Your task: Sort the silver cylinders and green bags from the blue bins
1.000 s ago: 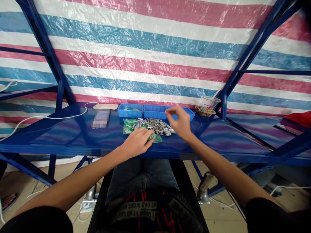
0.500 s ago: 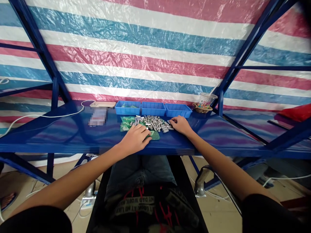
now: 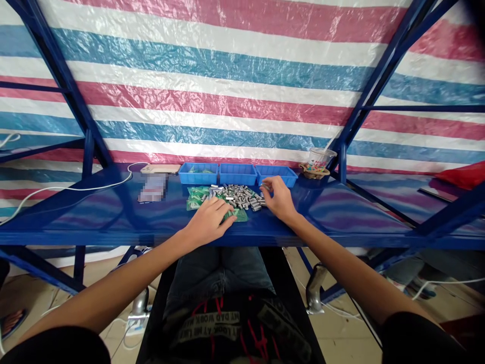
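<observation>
A heap of small silvery metal cylinders (image 3: 242,196) lies on the blue table, partly on a green plastic bag (image 3: 194,197). My left hand (image 3: 210,218) rests over the bag at the heap's near left side. Its thumb is spread from the fingers, whose undersides are hidden. At the heap's right edge, my right hand (image 3: 279,198) is raised slightly, thumb and forefinger pinched on a small metal piece that is mostly covered by the fingertips. Behind the heap stand three blue bins in a row: a left bin (image 3: 198,178) with greenish contents, a middle bin (image 3: 237,178) and a right bin (image 3: 286,179).
A phone (image 3: 161,168) with a white cable (image 3: 94,187) lies at the back left, beside a blurred-out flat item (image 3: 152,188). A clear plastic cup (image 3: 320,157) and a small basket (image 3: 315,172) stand at the back right. Blue metal posts (image 3: 343,162) frame the table.
My right hand has lifted a little from the heap's right edge, with thumb and forefinger now pinched together on a small piece. The left hand has stayed nearly in place.
</observation>
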Tool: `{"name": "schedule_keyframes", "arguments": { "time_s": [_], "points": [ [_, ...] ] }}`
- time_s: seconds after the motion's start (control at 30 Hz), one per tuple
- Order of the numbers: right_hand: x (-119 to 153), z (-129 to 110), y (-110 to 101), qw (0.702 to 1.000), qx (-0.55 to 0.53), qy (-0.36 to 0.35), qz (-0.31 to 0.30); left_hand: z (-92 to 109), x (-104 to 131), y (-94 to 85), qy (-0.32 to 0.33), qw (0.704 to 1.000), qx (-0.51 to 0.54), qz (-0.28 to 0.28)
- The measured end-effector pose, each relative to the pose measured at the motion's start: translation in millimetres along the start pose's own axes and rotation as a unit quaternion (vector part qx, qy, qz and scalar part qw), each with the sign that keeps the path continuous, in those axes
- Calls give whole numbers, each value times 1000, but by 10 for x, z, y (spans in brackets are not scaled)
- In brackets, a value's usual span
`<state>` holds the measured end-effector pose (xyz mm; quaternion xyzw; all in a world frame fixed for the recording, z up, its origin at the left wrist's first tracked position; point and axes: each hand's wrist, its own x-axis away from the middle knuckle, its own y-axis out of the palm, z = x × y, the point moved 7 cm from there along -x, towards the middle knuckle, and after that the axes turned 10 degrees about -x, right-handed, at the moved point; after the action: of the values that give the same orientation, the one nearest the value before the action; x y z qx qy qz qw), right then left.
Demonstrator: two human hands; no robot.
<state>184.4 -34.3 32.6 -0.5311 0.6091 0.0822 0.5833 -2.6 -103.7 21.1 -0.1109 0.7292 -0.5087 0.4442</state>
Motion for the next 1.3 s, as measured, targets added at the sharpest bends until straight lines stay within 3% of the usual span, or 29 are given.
{"name": "schedule_keyframes", "arguments": {
  "time_s": [0.2,0.33,0.63,0.8,1.1,1.3],
  "points": [
    [189,-659,193,985,-54,-164,-30,-119,-38,-70,-65,993,95,24],
    [263,-865,217,966,-59,-250,-27,-112,-118,-66,-74,988,131,26],
    [121,-758,315,976,-136,-117,-125,-245,-61,-114,-97,978,155,95],
    [118,-783,331,977,-145,-89,-126,-196,-33,-176,-47,980,141,134],
    [134,-848,302,980,-121,-134,-79,-277,-59,-68,-107,977,172,65],
    [25,-945,315,978,-52,-186,-76,-318,-47,-165,-102,973,172,117]
  ]
}}
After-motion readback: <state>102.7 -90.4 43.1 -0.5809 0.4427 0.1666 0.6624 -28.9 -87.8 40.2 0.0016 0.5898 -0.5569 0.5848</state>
